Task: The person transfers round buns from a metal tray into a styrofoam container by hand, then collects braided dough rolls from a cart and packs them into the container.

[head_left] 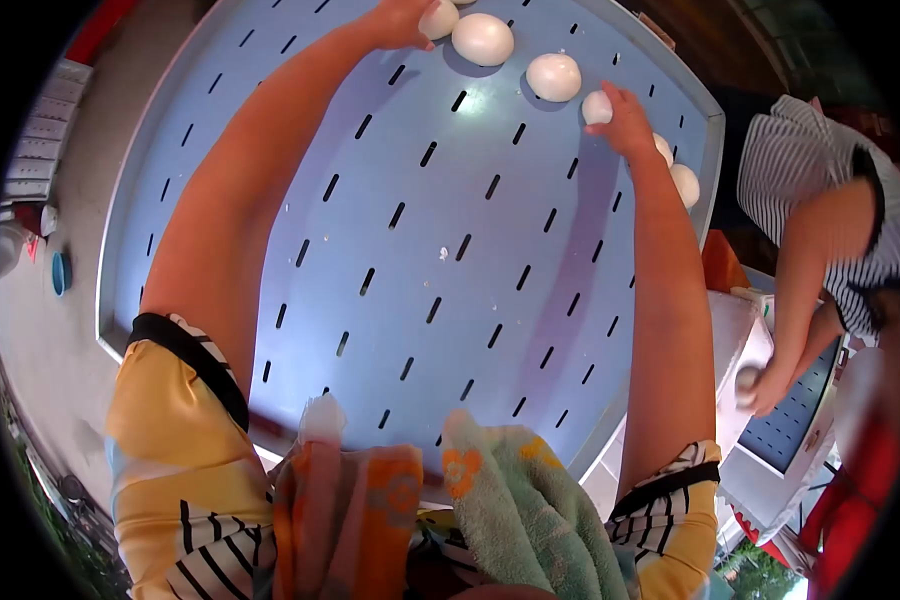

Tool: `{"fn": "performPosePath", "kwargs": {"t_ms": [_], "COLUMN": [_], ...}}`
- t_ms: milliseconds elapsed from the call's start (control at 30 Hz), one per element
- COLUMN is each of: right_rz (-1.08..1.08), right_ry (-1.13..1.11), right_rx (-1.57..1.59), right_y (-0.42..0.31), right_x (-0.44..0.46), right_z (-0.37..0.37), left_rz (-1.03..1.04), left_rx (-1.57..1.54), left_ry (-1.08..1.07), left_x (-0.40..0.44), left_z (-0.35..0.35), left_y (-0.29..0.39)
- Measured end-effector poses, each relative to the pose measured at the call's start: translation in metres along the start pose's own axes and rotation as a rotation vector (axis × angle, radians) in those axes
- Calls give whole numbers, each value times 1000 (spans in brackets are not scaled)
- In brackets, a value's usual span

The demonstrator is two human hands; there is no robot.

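At the far edge of a blue slotted table [400,300], my left hand [402,22] is closed around a white egg [437,20]. A larger-looking white egg [483,40] lies just right of it. My right hand [627,122] reaches to the far right and grips a small white egg [597,107] between thumb and fingers. Another egg [553,77] rests on the table between my hands. Partly behind my right wrist are two more, the nearer egg [684,185] by the table's right rim.
A co-worker's hand [765,390] at the right holds a blurred whitish thing over a second blue slotted surface [785,420]. Towels [530,490] hang at my chest by the near edge. White stacked trays [45,135] and a blue container [61,273] stand at the left.
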State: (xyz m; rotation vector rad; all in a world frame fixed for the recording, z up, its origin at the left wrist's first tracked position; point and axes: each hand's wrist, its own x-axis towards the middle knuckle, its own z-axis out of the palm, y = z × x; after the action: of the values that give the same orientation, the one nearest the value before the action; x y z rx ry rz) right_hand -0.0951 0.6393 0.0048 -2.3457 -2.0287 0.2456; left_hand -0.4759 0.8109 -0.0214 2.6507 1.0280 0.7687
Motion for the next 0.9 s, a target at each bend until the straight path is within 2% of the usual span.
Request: {"fn": "performPosePath", "kwargs": {"t_ms": [33, 67, 167, 233, 333, 367, 433, 533, 567, 667, 767, 867, 900], "right_rz": [-18, -33, -86, -77, -191, -245, -196, -103, -63, -60, -85, -162, -132], "right_ry": [-28, -54, 54, -8, -20, -13, 9, -51, -82, -107, -44, 20, -39], "right_rx": [-13, -26, 139, 118, 88, 73, 24, -45, -71, 30, 140, 210, 288], "right_y": [2, 3, -28, -31, -47, -50, -66, -109, -116, -109, -117, -121, -121], "right_x": [7, 11, 5, 9, 21, 23, 28, 32, 31, 42, 30, -14, -31], "right_z": [0, 0, -8, -16, -15, -15, -9, -13, -18, -15, -9, 1, 5], "left_rz": [51, 13, -43, -16, 127, 184, 304, 41, 77, 13, 7, 32, 25], "left_rx": [-10, 2, 32, 60, -81, -33, 58, 194, 200, 224, 132, 94, 73], "left_ry": [-22, -67, -176, -216, -198, -196, -187, -257, -220, -302, -251, -249, -230], "left_x": [6, 12, 27, 37, 37, 34, 32, 29, 31, 37, 35, -11, -31], "left_z": [2, 5, 17, 24, 22, 25, 25, 21, 32, 26, 43, -6, -16], "left_y": [-6, -8, -3, -8, -12, -6, 21, 62, 55, 63, 55, 90, 102]}}
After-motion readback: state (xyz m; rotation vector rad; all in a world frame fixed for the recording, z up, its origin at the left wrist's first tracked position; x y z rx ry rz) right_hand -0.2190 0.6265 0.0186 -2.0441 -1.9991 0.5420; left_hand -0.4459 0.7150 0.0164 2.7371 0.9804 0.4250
